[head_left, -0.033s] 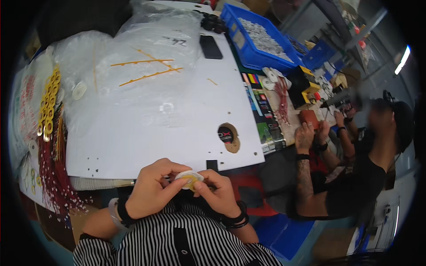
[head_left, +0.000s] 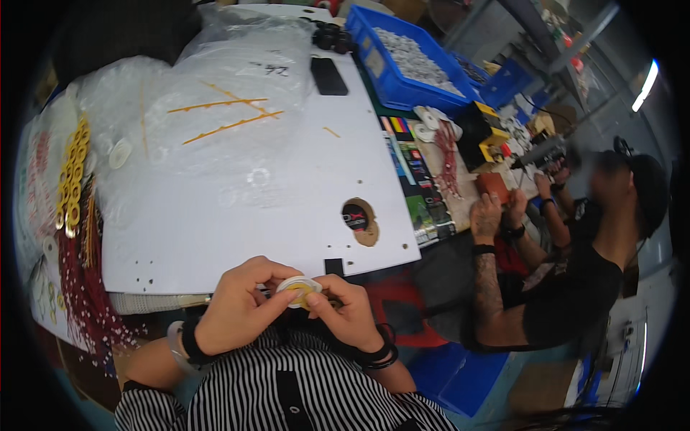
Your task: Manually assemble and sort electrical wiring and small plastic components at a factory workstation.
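My left hand (head_left: 241, 309) and my right hand (head_left: 348, 312) meet in front of my striped shirt, at the near edge of a white board (head_left: 215, 237). Together they pinch a small round white and yellow ring (head_left: 300, 287) between thumbs and fingertips. Fingers hide part of the ring. Both wrists wear dark bands.
A big clear plastic bag (head_left: 208, 108) with thin yellow strips lies on the board. A row of yellow rings (head_left: 70, 187) and red strands (head_left: 79, 287) sit at the left. At the back are a black phone (head_left: 329, 75) and a blue bin (head_left: 410, 65). A seated co-worker (head_left: 568, 273) works at the right.
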`<state>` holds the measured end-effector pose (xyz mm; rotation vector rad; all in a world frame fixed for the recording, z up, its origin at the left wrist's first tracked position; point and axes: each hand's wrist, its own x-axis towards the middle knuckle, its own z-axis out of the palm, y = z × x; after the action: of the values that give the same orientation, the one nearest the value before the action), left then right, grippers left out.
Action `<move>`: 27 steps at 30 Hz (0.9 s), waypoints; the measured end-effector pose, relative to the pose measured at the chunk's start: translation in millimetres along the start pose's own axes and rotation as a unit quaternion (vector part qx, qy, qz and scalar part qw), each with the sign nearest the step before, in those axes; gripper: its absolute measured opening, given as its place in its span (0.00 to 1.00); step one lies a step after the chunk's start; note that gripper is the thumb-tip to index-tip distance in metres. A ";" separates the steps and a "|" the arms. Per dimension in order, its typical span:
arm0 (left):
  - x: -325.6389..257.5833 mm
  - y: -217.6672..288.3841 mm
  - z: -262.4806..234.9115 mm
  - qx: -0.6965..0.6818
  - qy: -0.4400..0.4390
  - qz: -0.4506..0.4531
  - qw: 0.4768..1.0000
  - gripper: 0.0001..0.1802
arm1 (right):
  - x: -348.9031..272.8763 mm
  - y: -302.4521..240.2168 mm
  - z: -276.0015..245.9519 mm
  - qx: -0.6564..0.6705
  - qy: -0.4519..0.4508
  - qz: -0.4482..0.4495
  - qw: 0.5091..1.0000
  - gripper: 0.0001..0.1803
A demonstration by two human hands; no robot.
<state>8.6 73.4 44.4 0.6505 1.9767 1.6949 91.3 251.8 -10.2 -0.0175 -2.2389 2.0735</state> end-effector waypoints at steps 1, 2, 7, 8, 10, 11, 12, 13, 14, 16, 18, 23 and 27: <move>6.6 3.9 0.6 0.001 -0.016 0.008 1.000 0.14 | -0.9 0.6 -2.0 -0.002 0.013 -0.005 1.000 0.12; 12.1 7.0 -0.1 0.020 -0.063 0.012 0.998 0.15 | -3.5 -0.1 -4.0 0.001 0.024 -0.014 1.000 0.12; 42.5 28.5 21.0 0.088 -0.173 -0.086 0.977 0.11 | -17.2 -0.2 -19.5 -0.002 0.088 -0.031 0.996 0.12; 50.0 32.3 27.1 0.095 -0.183 -0.080 0.975 0.11 | -20.2 1.0 -24.7 0.025 0.099 -0.018 0.995 0.12; 64.9 40.2 40.1 0.184 -0.188 0.002 0.965 0.11 | -27.7 2.6 -40.1 0.007 0.109 -0.013 0.994 0.13; 74.7 41.7 48.1 0.190 -0.195 0.005 0.962 0.11 | -31.9 4.2 -48.2 -0.012 0.108 -0.003 0.994 0.13; 86.6 40.2 57.8 0.256 -0.185 0.117 0.941 0.12 | -36.3 8.0 -55.9 -0.007 0.116 -0.005 0.993 0.13; 96.4 40.0 67.0 0.318 -0.170 0.228 0.904 0.12 | -39.1 11.8 -64.3 -0.032 0.146 0.006 0.989 0.13; 102.9 42.4 81.0 0.345 -0.150 0.257 0.890 0.12 | -42.0 15.0 -73.0 -0.056 0.176 0.018 0.983 0.13; 130.1 43.6 99.7 0.362 -0.157 0.295 0.870 0.12 | -47.6 19.5 -91.5 -0.037 0.232 0.013 0.972 0.13; 156.8 63.7 120.5 0.219 -0.198 0.067 0.953 0.12 | -59.6 28.1 -108.9 0.074 0.312 0.012 0.947 0.12; 280.9 37.5 147.1 0.164 -0.216 0.030 0.962 0.13 | -73.4 42.8 -136.3 0.136 0.479 -0.089 0.863 0.14; 344.1 11.3 158.9 0.356 -0.243 0.050 0.901 0.20 | -97.4 60.5 -139.0 -0.007 0.614 -0.204 0.762 0.14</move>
<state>-163.2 410.6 21.2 1.2938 2.1587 0.6840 195.4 388.0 -65.7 -0.6241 -1.2326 1.1471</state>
